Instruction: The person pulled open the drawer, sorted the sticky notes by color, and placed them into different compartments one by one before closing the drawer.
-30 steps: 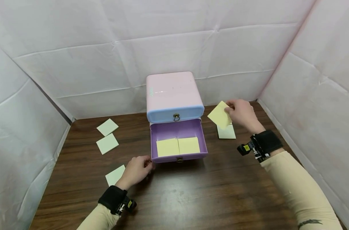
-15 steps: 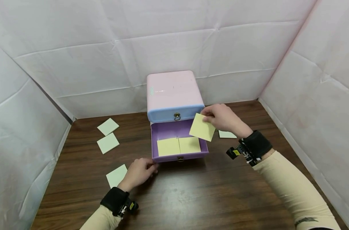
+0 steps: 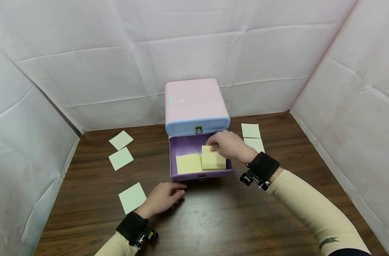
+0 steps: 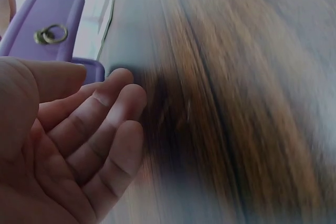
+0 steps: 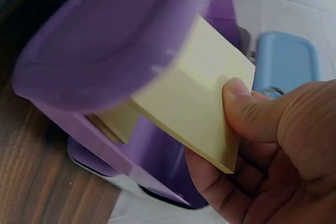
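Note:
A small pink drawer chest (image 3: 194, 103) stands at the back of the wooden table (image 3: 213, 220); its purple bottom drawer (image 3: 199, 174) is pulled out. My right hand (image 3: 227, 145) pinches a yellow sticky-note pad (image 3: 213, 160) over the drawer's right half, thumb on top in the right wrist view (image 5: 194, 93). Another yellow pad (image 3: 188, 163) lies in the drawer's left half. My left hand (image 3: 163, 197) rests open on the table just in front of the drawer's left corner, fingers relaxed (image 4: 100, 129), holding nothing.
Pale green pads lie on the table: two at the back left (image 3: 120, 140) (image 3: 120, 158), one near my left wrist (image 3: 132, 197), two right of the chest (image 3: 250, 130) (image 3: 255, 144). White cloth walls (image 3: 341, 89) close in three sides.
My right hand carried the yellow pad from the table's right side leftward and down into the purple drawer. My left hand slid slightly right and back from the drawer's corner.

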